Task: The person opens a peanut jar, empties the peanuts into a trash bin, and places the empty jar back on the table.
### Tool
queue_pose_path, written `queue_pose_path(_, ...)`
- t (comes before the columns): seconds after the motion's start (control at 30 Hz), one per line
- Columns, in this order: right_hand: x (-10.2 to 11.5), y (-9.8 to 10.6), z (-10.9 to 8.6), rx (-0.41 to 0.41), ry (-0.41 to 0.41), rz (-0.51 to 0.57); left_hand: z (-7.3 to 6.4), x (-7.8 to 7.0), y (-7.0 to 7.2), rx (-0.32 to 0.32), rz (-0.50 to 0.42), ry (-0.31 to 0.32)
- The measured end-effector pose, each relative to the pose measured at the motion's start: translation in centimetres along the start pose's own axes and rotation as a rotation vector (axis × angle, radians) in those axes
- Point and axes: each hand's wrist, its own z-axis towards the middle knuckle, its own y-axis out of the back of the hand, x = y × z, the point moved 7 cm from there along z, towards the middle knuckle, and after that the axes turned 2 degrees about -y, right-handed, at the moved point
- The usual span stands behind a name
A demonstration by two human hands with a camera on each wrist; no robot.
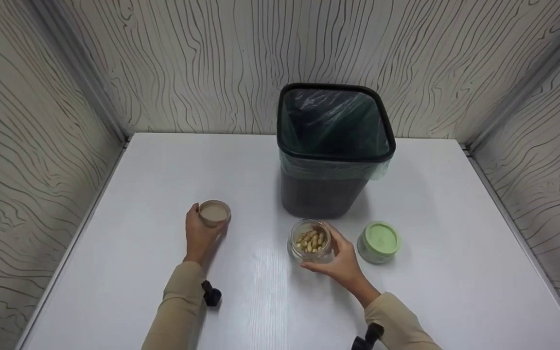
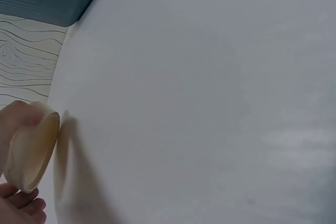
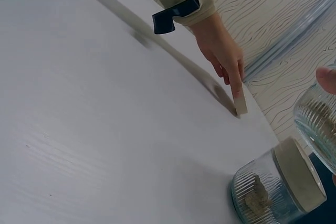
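On the left, my left hand [image 1: 203, 238] grips a round beige lid [image 1: 214, 212] by its rim, thumb on one side and fingers on the other. The left wrist view catches the same lid [image 2: 34, 156] edge-on, close over the white surface. My right hand [image 1: 341, 265] is curved around an uncapped ribbed glass jar [image 1: 295, 253], which has peanuts [image 1: 310, 241] inside. In the right wrist view this jar [image 3: 321, 116] shows only partly, at the right edge. Just right of that hand stands a second glass jar [image 1: 376, 255], topped with a pale green lid [image 1: 382, 238].
Behind the jars stands a dark bin [image 1: 316, 194] with a black rim and a translucent green liner [image 1: 338, 170]. A white table [image 1: 255, 291] carries everything. Wood-grain patterned panels [image 1: 202, 63] enclose its back and sides.
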Motion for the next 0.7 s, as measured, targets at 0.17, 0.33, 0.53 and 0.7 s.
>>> queue_pose_path(0.17, -0.01, 0.04, -0.06, 0.002, -0.009, 0.005, -0.26, 0.54, -0.43, 0.068, 0.056, 0.068)
queue_pose_path(0.33, -0.17, 0.01, -0.07, 0.007, -0.034, -0.006, -0.69, 0.78, -0.78, 0.107, 0.071, 0.103)
queue_pose_path(0.53, -0.25, -0.04, 0.00, 0.009, -0.036, 0.002, -0.74, 0.96, -0.76, 0.094, 0.085, 0.097)
queue_pose_path(0.7, -0.06, 0.05, 0.07, 0.005, -0.010, 0.013, -0.72, 0.86, -0.78, 0.107, 0.108, 0.105)
